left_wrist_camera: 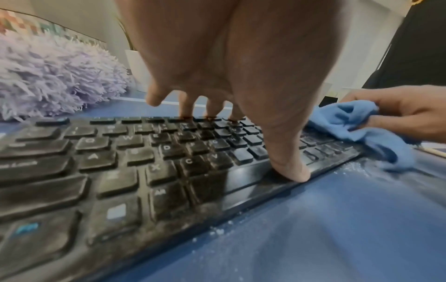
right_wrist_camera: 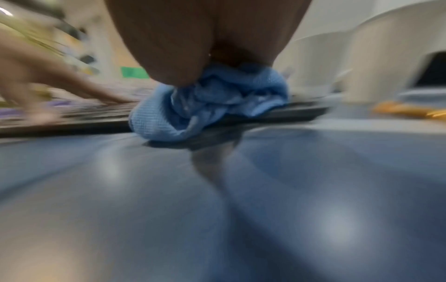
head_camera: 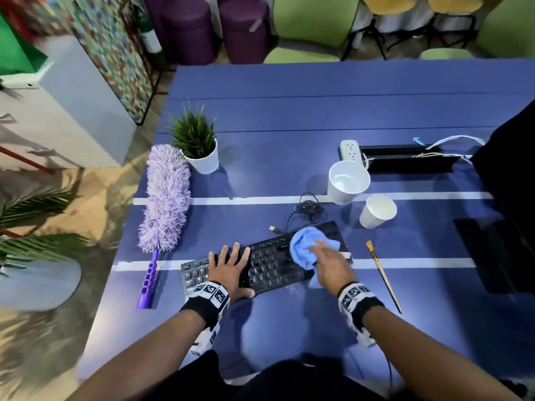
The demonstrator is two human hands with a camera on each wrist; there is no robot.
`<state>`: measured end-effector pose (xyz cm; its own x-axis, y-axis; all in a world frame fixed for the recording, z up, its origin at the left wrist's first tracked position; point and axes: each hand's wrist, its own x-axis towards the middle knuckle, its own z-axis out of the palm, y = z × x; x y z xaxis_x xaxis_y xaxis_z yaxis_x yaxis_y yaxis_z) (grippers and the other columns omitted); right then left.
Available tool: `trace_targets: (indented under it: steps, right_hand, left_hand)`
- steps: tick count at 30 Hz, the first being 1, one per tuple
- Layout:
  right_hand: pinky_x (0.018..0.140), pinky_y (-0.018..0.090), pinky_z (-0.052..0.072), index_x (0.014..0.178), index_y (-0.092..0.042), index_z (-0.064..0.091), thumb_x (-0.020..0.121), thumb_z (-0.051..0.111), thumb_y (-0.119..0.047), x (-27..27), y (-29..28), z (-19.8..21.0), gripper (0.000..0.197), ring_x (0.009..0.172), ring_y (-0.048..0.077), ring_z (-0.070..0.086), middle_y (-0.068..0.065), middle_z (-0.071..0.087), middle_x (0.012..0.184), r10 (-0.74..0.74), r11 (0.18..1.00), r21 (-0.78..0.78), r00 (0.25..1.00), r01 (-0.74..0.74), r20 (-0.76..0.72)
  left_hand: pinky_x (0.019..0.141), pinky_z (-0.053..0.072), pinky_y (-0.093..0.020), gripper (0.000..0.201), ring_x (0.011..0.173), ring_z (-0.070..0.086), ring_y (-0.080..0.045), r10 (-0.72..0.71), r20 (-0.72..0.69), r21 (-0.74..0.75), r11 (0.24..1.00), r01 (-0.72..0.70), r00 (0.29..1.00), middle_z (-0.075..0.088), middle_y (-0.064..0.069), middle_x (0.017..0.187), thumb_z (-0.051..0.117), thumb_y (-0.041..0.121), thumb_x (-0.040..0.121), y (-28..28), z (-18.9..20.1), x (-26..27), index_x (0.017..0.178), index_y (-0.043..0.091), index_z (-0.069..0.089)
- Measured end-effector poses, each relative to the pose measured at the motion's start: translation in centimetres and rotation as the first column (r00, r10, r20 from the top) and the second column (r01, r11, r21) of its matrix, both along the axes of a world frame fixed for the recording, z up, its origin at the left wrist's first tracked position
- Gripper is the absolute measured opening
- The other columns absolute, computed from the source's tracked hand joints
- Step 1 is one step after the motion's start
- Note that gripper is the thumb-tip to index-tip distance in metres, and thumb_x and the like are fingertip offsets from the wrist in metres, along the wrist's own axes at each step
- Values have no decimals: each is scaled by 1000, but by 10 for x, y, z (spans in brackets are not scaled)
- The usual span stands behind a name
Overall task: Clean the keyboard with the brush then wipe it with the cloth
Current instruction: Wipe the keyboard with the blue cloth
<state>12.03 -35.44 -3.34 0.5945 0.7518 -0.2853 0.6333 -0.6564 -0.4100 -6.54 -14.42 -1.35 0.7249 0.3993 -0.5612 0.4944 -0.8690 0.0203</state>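
Keyboard [head_camera: 269, 264] lies on the blue table [head_camera: 289, 125]; left hand [head_camera: 230, 269] spread flat, pressing its keys; right hand [head_camera: 330, 263] clutches the cloth [head_camera: 304, 244] on the keyboard's right part; brush [head_camera: 383, 276] lies just right, untouched.

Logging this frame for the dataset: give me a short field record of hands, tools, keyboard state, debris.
stage: wiping, brush laid down
left hand: fingers spread flat on the keyboard, thumb on its near edge, steadying it
right hand: holds the blue cloth bunched on the keyboard's right part
brush: on the table, right of the keyboard, untouched
keyboard cable: unplugged, coiled behind the keyboard
debris: white crumbs on the table along the keyboard's near edge; keys look dusty
nearby: purple duster, potted plant, two white cups
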Motion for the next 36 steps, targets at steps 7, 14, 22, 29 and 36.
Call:
trace_targets:
  steps: [7,14,22,29,36]
  right_hand:
    - [116,40,27,143,-17,44,76,57,5,-26,11,-7,71,143,33,32,16,33,154,239,969,71,970,-236,-35]
    - [115,30,30,148,-22,33,86,55,-6,20,28,6,67,148,19,19,8,23,159,5,1000,4,999,-5,45]
    - [119,37,20,145,-17,40,90,51,-23,-12,56,4,56,145,29,25,13,30,155,205,977,54,978,-207,45]
    - [110,41,34,143,-15,45,94,48,-11,60,26,13,49,137,33,37,14,34,152,-227,974,-3,971,228,76]
    - [97,34,45,142,-17,45,92,48,-3,19,-19,8,52,129,29,48,12,34,151,-201,965,-156,976,212,80]
  left_hand:
    - [116,1,-57,115,147,-8,-31,6,14,-30,1000,-6,1000,-13,-2,160,60,73,67,1,-2,-3,150,34,-10]
    - [118,3,-53,115,147,-7,-29,-8,11,-52,999,9,1000,-12,1,161,64,69,68,4,4,0,150,35,-9]
    - [118,4,-53,115,147,-7,-27,-2,29,-63,998,4,1000,-12,3,161,64,68,67,6,-1,-3,150,36,-9]
    - [118,2,-51,114,148,-7,-27,-1,40,-58,998,3,999,-13,2,160,61,71,67,7,0,-6,149,39,-11]
    - [118,1,-53,114,147,-8,-28,10,41,-72,997,-7,999,-14,3,160,63,69,68,5,-2,-7,149,38,-11]
